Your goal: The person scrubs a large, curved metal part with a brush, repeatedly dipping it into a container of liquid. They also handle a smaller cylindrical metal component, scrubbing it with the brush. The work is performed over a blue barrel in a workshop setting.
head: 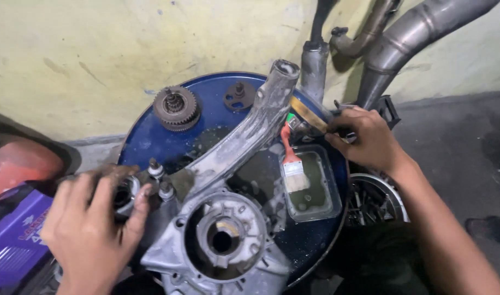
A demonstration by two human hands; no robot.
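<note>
Looking down, we see a round blue drum top (152,139) serving as our work surface, its paint wet and smeared with soapy grey liquid. Across it lies a large grey engine casing (228,180), its long arm reaching up toward the wall and its round open housing nearest to us.

Our left hand (94,229) rests on the left end of the casing, fingers curled around a dark round part there; how firmly they grip it we cannot tell. Our right hand (370,139) is at the drum's right edge, fingers pinched on a flat yellowish strip (310,116) that points toward the casing's arm.

Just below that hand sits a clear rectangular tray (329,199) of murky greenish liquid, with a red-handled paintbrush (292,161) lying in it, bristles down in the liquid. At the back of the drum stand a toothed gear (176,107) and a small dark disc (239,96), well apart from our hands.

Behind the drum rises a stained pale yellow wall (97,49), and dull metal exhaust pipes (408,41) lean against it at the upper right. To the right the grey concrete floor (457,136) shows, and at the far left a purple box (12,235) lies beside something red.
</note>
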